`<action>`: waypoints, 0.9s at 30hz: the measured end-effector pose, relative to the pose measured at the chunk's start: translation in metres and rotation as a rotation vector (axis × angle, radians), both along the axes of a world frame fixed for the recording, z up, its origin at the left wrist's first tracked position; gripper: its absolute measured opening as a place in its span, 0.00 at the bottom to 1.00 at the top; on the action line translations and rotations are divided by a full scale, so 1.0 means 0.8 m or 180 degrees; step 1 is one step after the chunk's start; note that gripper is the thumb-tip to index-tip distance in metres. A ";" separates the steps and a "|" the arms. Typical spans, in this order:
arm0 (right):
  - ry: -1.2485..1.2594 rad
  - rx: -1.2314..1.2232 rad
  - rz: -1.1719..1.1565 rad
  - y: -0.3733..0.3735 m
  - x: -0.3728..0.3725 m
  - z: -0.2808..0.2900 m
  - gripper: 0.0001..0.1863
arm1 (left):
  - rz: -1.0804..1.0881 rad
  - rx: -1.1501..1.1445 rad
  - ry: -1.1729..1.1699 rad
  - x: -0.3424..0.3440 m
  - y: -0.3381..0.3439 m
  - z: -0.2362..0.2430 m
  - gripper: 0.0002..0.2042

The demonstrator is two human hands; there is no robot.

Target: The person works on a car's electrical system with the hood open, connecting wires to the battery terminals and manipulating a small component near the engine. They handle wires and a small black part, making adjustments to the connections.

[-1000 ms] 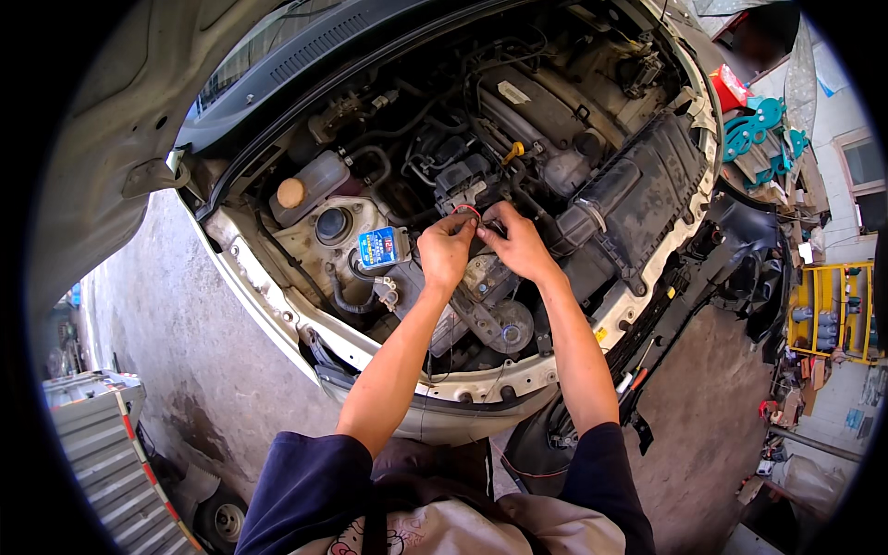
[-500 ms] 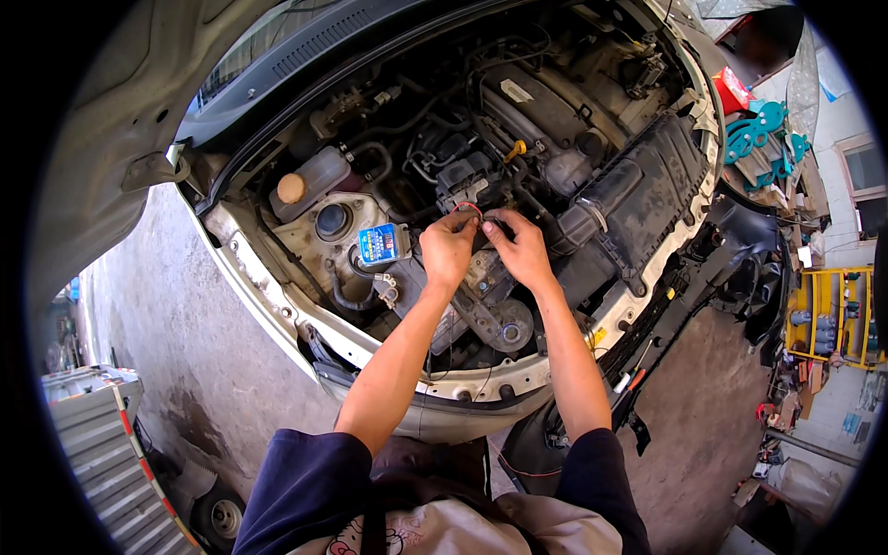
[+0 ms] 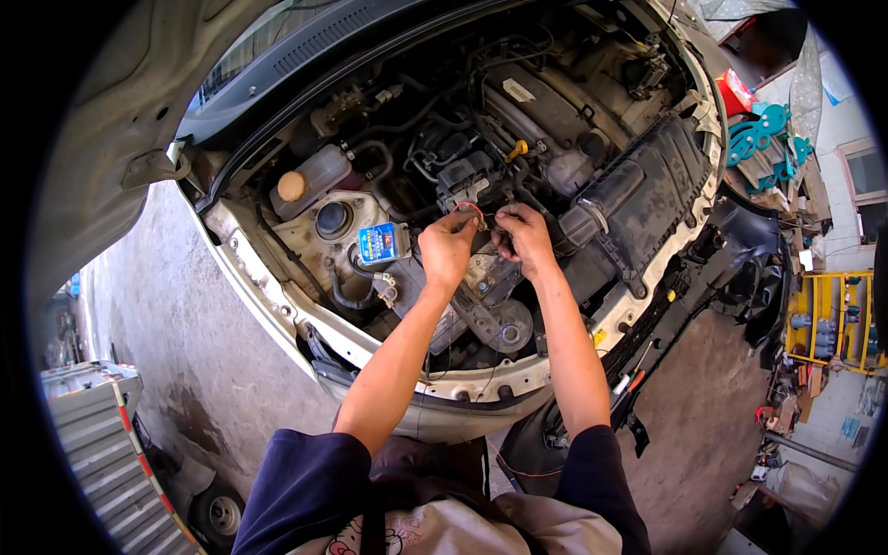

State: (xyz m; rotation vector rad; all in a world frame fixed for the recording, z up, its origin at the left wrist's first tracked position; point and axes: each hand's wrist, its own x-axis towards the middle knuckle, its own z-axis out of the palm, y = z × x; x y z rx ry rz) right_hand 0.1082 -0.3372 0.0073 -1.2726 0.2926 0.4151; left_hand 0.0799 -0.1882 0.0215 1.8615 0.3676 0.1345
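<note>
1. R hand [image 3: 524,239] has shifted a bit right vs. half a sec ago, opening a gap btwn the hands; L hand [image 3: 448,248] about same spot.
2. Red wire [image 3: 470,205]: frame centre, a short loop arching over the L fingertips.
3. L thumb + forefinger look clamped on it. R fingers curled in; can't tell if they hold anything.
4. Doing it well, I'd say: keep L pinch firm & close to the wire's end, work w/ R fingertips only, no tugging.
5. Blue meter [image 3: 376,244], lit display, sits left of L hand; prob. best not knocked w/ the wrist.
6. Edges: black ribbed cover [image 3: 647,185] right of R hand, white front panel [image 3: 481,381] under the forearms, raised hood [image 3: 102,111] upper left.
7. Room: small gap btwn hands; R elbow likely has more swing toward the floor [image 3: 703,388], lower right.
</note>
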 end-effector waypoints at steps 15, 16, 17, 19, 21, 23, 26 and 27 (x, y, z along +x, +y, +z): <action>0.0143 -0.0200 0.0621 0.002 0.023 0.010 0.05 | -0.0049 0.0076 -0.0100 0.000 0.006 -0.010 0.09; 0.0221 -0.0188 0.0655 -0.002 0.024 0.011 0.05 | -0.0054 0.0141 -0.0079 -0.001 0.006 -0.009 0.09; 0.0298 -0.0176 0.0689 -0.004 0.026 0.012 0.05 | -0.0061 0.0205 -0.0104 -0.001 0.005 -0.008 0.09; 0.0263 -0.0210 0.0702 -0.004 0.029 0.010 0.05 | -0.0079 0.0330 -0.0151 -0.003 0.004 -0.007 0.09; 0.0222 -0.0254 0.0714 -0.005 0.031 0.008 0.05 | -0.0062 0.0353 -0.0142 -0.003 0.001 -0.008 0.10; 0.0170 -0.0290 0.0743 -0.003 0.033 0.008 0.04 | -0.0044 0.0421 -0.0166 -0.004 0.002 -0.012 0.10; 0.0081 -0.0346 0.0744 -0.001 0.033 0.009 0.04 | -0.0020 0.0507 -0.0177 -0.006 0.005 -0.017 0.12; 0.0061 -0.0346 0.0745 0.000 0.033 0.009 0.04 | 0.0002 0.0494 -0.0129 -0.007 0.006 -0.017 0.13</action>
